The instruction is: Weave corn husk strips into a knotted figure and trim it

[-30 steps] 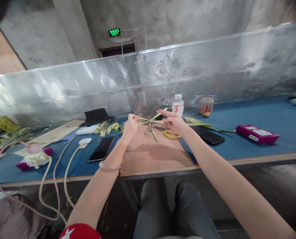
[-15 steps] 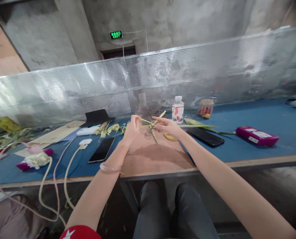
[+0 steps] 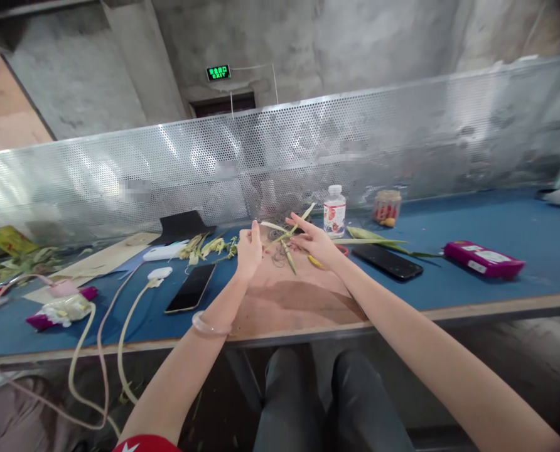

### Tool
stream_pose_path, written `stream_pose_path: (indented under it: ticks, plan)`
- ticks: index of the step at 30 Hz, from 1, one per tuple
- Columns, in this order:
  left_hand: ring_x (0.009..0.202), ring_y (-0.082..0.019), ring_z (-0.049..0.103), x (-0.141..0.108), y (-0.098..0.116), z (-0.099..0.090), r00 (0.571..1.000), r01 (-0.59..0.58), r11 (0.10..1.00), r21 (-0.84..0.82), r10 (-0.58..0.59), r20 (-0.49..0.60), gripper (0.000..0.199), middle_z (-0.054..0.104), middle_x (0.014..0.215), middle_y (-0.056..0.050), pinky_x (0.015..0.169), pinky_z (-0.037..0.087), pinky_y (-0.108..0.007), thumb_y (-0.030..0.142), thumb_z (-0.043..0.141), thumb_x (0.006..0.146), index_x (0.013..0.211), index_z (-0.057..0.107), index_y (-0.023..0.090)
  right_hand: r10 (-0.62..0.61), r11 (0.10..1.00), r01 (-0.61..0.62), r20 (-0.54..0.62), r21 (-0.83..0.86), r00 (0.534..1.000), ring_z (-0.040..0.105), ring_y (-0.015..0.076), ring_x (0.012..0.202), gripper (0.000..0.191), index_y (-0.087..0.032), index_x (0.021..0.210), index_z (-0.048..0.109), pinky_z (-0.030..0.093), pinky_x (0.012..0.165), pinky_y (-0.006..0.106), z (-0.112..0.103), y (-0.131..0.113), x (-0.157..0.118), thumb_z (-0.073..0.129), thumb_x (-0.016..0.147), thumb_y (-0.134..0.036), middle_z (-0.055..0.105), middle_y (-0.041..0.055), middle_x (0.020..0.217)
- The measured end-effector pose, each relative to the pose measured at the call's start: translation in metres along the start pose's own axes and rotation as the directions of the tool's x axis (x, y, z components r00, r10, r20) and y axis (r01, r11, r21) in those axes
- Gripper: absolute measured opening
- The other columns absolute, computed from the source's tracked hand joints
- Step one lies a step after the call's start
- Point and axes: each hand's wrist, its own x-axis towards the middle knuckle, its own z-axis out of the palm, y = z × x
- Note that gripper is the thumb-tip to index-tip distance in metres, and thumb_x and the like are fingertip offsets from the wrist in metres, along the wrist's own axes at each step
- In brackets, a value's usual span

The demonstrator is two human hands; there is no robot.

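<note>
Narrow green leaf strips (image 3: pixel 287 249) cross one another above a wooden board (image 3: pixel 299 307), with one pointed end hanging toward me. My right hand (image 3: pixel 316 243) grips the crossing from the right, its index finger stretched along the upper strip and its thumb below. On the left side, my left hand (image 3: pixel 250 252) has curled fingers and a raised thumb. A strip runs into its fingers, though the grip itself is partly hidden. Behind the strips lies a tangle of thin dark wire or thread, and a small yellow object (image 3: pixel 314 261) sits beneath my right hand.
A white bottle (image 3: pixel 334 212) and a lidded jar (image 3: pixel 387 207) stand behind. Phones lie on both sides, a black one (image 3: pixel 387 261) and another (image 3: pixel 191 287). Purple pack (image 3: pixel 483 258) is at right. Cables (image 3: pixel 125 333) hang over the left edge. Wilted leaves (image 3: pixel 204 246) lie left.
My left thumb has lifted from the pale upper strip, whose end now stands free near it. My right hand stays at the crossing. The view has shifted slightly.
</note>
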Motion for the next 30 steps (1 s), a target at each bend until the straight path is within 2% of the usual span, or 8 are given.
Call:
stream_pose_path:
  ticks: [2,4,8,10,15,20,25,30]
  plan:
    - [0.038,-0.014,0.049,0.002,0.003,0.0,0.979,0.182,0.981,-0.069,-0.174,0.108,0.062,0.058,0.051,-0.004,0.039,0.036,-0.026,0.067,0.019,0.085,0.087,0.055,0.016,-0.004,1.0,0.004,-0.013,-0.013,1.0,0.052,0.0049,0.065,0.071,-0.037,0.139,0.037,0.051,0.066,0.023,0.001,0.0,0.0,0.064,0.075,-0.021,0.039,0.0028,0.145]
    - [0.037,-0.014,0.05,0.001,0.007,0.0,0.941,0.269,0.959,-0.084,-0.243,0.235,0.067,0.062,0.054,-0.007,0.037,0.034,-0.025,0.069,0.021,0.084,0.087,0.06,0.015,0.0,1.0,0.0,-0.001,-0.026,1.0,0.054,0.0058,0.066,0.07,-0.036,0.139,0.037,0.051,0.066,0.023,0.001,0.0,-0.001,0.064,0.075,-0.021,0.041,0.003,0.144]
    - [0.055,-0.016,0.062,-0.006,0.015,0.001,0.934,0.047,0.994,-0.097,-0.009,0.358,0.055,0.068,0.064,-0.007,0.046,0.042,-0.023,0.06,0.036,0.086,0.088,0.068,0.016,0.013,0.996,-0.009,0.054,-0.089,0.998,0.057,0.0089,0.072,0.07,-0.035,0.139,0.037,0.051,0.067,0.025,0.003,0.002,-0.003,0.062,0.075,-0.021,0.047,0.0031,0.14]
    - [0.063,-0.018,0.065,-0.01,0.017,0.001,0.918,-0.014,0.995,-0.102,0.054,0.392,0.048,0.069,0.065,-0.006,0.049,0.045,-0.023,0.053,0.04,0.088,0.092,0.068,0.016,0.013,0.991,-0.003,0.077,-0.137,0.997,0.058,0.0105,0.074,0.068,-0.034,0.139,0.037,0.051,0.066,0.025,0.005,0.001,-0.004,0.061,0.076,-0.022,0.049,0.0031,0.138]
    - [0.059,-0.017,0.065,-0.01,0.014,0.003,0.914,-0.038,0.988,-0.147,0.094,0.396,0.042,0.069,0.066,-0.006,0.049,0.047,-0.023,0.048,0.043,0.088,0.098,0.066,0.013,0.005,0.972,0.009,0.059,-0.233,0.998,0.058,0.012,0.073,0.049,-0.025,0.132,0.05,0.05,0.065,0.026,0.009,-0.005,-0.006,0.052,0.083,-0.024,0.062,0.0055,0.12]
    - [0.068,-0.018,0.067,-0.008,0.01,0.004,0.913,-0.002,0.973,-0.231,0.096,0.398,0.038,0.071,0.079,-0.006,0.056,0.049,-0.024,0.048,0.05,0.085,0.091,0.065,0.014,-0.043,0.916,0.011,-0.071,-0.402,0.997,0.058,0.0145,0.069,0.026,-0.018,0.102,0.068,0.047,0.067,0.028,0.011,-0.006,-0.006,0.05,0.084,-0.024,0.069,0.0066,0.094]
    - [0.07,-0.016,0.066,-0.011,0.012,0.003,0.863,0.041,0.954,-0.296,0.115,0.492,0.032,0.071,0.08,-0.007,0.053,0.044,-0.019,0.044,0.059,0.08,0.091,0.063,0.015,-0.177,0.788,0.082,-0.096,-0.61,0.979,0.056,0.0142,0.063,0.023,-0.017,0.087,0.069,0.044,0.064,0.026,0.009,-0.002,-0.005,0.047,0.084,-0.022,0.068,0.0046,0.079]
    - [0.059,-0.012,0.061,-0.008,0.009,0.002,0.836,0.065,0.962,-0.264,0.092,0.542,0.028,0.07,0.071,-0.005,0.047,0.033,-0.017,0.041,0.062,0.078,0.088,0.059,0.016,-0.168,0.768,0.077,-0.084,-0.636,0.982,0.054,0.0133,0.056,0.025,-0.018,0.085,0.066,0.041,0.055,0.024,0.013,0.001,-0.007,0.042,0.086,-0.025,0.065,0.0029,0.071]
